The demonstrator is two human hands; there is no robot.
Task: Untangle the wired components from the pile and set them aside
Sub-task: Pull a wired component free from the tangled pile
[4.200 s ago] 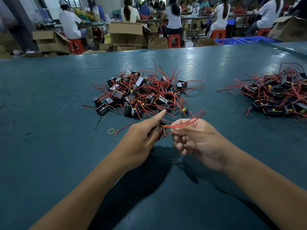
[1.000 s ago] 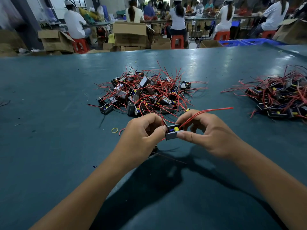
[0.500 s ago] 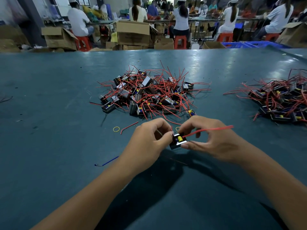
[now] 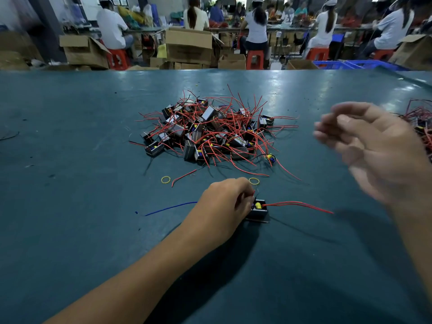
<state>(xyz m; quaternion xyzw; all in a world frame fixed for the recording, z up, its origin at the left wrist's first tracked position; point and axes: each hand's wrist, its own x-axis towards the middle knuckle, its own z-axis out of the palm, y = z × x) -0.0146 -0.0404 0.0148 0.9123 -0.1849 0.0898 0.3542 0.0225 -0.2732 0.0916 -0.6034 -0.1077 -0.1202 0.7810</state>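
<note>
A tangled pile point(image 4: 210, 132) of small black components with red wires lies mid-table. One separate wired component point(image 4: 259, 208), black with a yellow part, sits on the table nearer me, its two red wires point(image 4: 301, 205) trailing to the right. My left hand point(image 4: 224, 203) is curled at its left side, fingertips pinching it there. Off to the right, my right hand point(image 4: 376, 150) is raised above the table and blurred, its fingers loosely spread and holding nothing.
A second heap of components point(image 4: 422, 122) lies at the right edge, partly behind my right hand. Two yellow rubber bands point(image 4: 165, 180) point(image 4: 254, 181), a loose red wire point(image 4: 183, 176) and a blue wire point(image 4: 168, 208) lie near my left hand. Workers and cardboard boxes are beyond the table.
My right hand has let go of the component and its red wires and swung up to the right. The component now rests on the table with my left hand still on it.
</note>
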